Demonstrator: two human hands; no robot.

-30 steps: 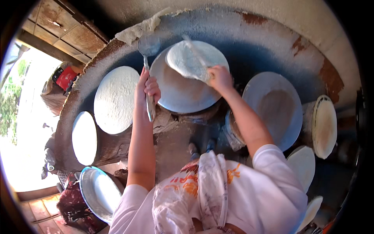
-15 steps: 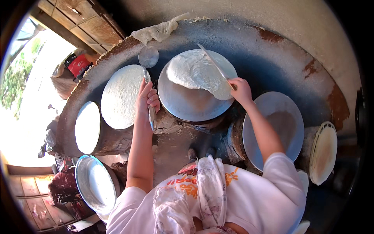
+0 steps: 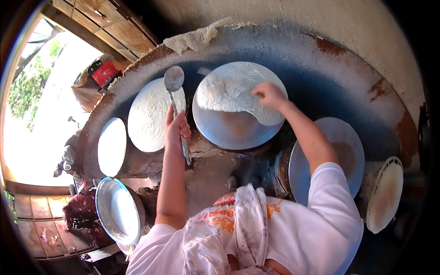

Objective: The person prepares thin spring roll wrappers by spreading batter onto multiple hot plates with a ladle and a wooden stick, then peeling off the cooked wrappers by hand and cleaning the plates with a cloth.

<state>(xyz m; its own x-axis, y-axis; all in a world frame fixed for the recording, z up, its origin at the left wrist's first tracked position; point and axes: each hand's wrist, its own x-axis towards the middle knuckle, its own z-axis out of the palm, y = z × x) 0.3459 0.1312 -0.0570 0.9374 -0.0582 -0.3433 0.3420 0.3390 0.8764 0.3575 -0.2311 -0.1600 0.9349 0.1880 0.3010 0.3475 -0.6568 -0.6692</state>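
The left hand (image 3: 176, 130) grips a metal spatula (image 3: 175, 98), blade toward twelve o'clock; the right hand's (image 3: 269, 95) fingers pinch the flatbread (image 3: 229, 94), lifting it off the griddle (image 3: 229, 130).

A round white flatbread (image 3: 151, 114) is lying on the big clay hearth (image 3: 321, 59), and a smaller pale disc (image 3: 112, 146) is sitting just beside it on the left. An empty metal pan (image 3: 348, 151) is resting at the right side, with a round woven lid (image 3: 384, 195) leaning near it. A shallow metal bowl (image 3: 117, 211) is standing at the lower left, and a lump of dough scraps (image 3: 195, 39) is lying on the far rim.
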